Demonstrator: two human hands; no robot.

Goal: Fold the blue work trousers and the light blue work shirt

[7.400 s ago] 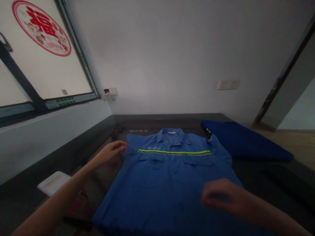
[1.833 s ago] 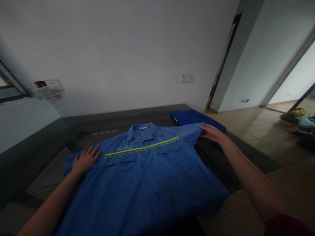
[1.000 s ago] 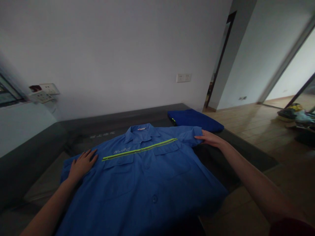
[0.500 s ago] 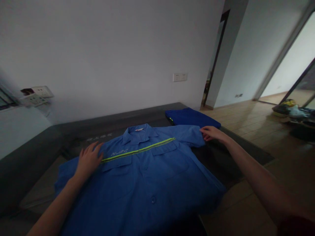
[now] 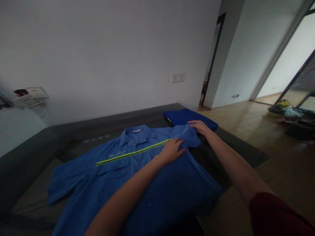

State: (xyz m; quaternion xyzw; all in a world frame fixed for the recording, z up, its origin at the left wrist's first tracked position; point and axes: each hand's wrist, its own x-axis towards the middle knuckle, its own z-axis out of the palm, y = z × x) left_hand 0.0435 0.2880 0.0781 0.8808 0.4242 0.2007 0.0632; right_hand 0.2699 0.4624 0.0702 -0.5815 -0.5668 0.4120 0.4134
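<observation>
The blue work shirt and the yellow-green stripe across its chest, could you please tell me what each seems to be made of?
The blue short-sleeved work shirt looks like matte woven cloth, perhaps cotton blend: it lies limp with soft creases and stitched pockets. The yellow-green chest stripe looks like sewn-on fluorescent tape, much brighter than the fabric around it in the dim room; whether it reflects cannot be told.

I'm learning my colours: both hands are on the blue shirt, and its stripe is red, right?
Not quite. In the head view the stripe is bright yellow-green, not red. Both hands, left and right, do rest on the blue shirt.
</observation>
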